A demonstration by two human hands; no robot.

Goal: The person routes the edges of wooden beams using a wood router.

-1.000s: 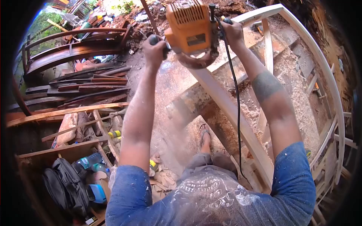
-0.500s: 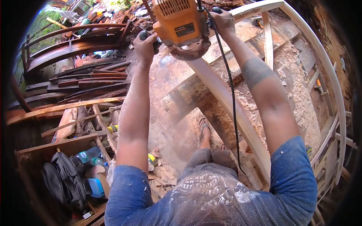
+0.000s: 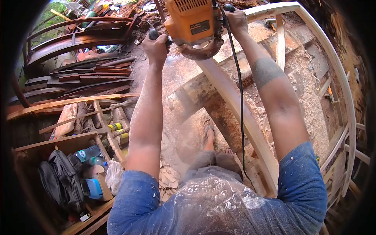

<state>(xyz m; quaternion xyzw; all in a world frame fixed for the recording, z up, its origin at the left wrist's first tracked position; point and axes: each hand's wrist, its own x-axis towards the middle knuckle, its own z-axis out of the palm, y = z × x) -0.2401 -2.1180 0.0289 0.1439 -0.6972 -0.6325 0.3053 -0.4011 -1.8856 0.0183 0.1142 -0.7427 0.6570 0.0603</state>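
Note:
An orange router (image 3: 194, 23) stands at the top centre, its round base at the far end of a curved pale wooden beam (image 3: 231, 100). My left hand (image 3: 156, 47) is wrapped round the router's left handle, a dark knob showing above the fingers. Round the right handle my right hand (image 3: 236, 22) is closed, with another dark knob at its top. A black cord (image 3: 241, 98) hangs from the router's right side and runs down past the beam toward my legs. The router's bit is hidden from view.
Dark wooden slats (image 3: 94, 76) are stacked at the left, beyond a wooden box (image 3: 55, 144) holding a black backpack (image 3: 64, 182) and bottles. A large curved wooden frame (image 3: 338, 66) arcs along the right. Wood shavings (image 3: 303, 90) cover boards inside it. My sandalled feet stand below the beam.
Since a second ago the router and both hands have shifted slightly up in view, first left, then partly back right. Both hands keep their hold.

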